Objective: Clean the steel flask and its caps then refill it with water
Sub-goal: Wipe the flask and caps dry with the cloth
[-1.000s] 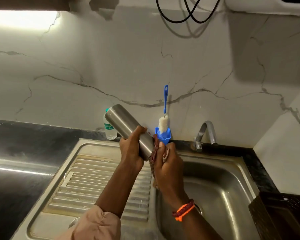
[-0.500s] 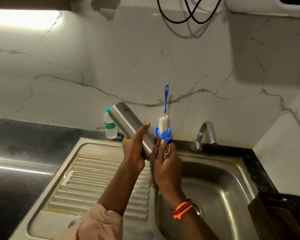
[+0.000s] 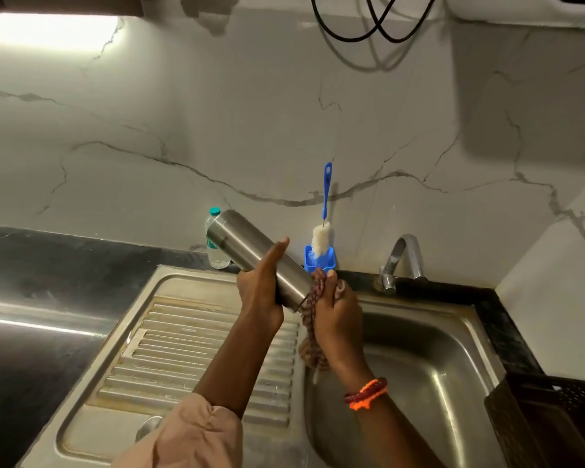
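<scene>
Steel flask: a brushed steel flask [image 3: 247, 244] is held in the air above the sink, tilted, with its closed base pointing up and to the left and its mouth end down to the right.
Left hand: the left hand [image 3: 262, 285] grips the lower half of the flask, fingers curled round the far side and thumb lying along the near side.
Right hand: the right hand [image 3: 335, 312] is closed around a bunched, striped cloth [image 3: 313, 346], holding it against the flask's mouth end; a tail of cloth hangs below the fist.
Wrist: orange and dark red thread bands [image 3: 367, 394] circle the right wrist.
Sink: a steel sink [image 3: 446, 359] with a ribbed draining board [image 3: 183, 352] on its left, set into a dark bench [image 3: 31, 265].
Behind the flask: a small plastic water bottle [image 3: 213, 238] with a green cap stands on the bench by the wall, partly hidden by the flask.
Brush: a blue-handled bottle brush [image 3: 323, 224] stands upright in a blue holder [image 3: 320, 260] against the marble-pattern wall.
Tap: a curved steel tap [image 3: 402, 258] sits at the back right of the basin.
Lower right: the corner of a dark plastic basket [image 3: 551, 420].
</scene>
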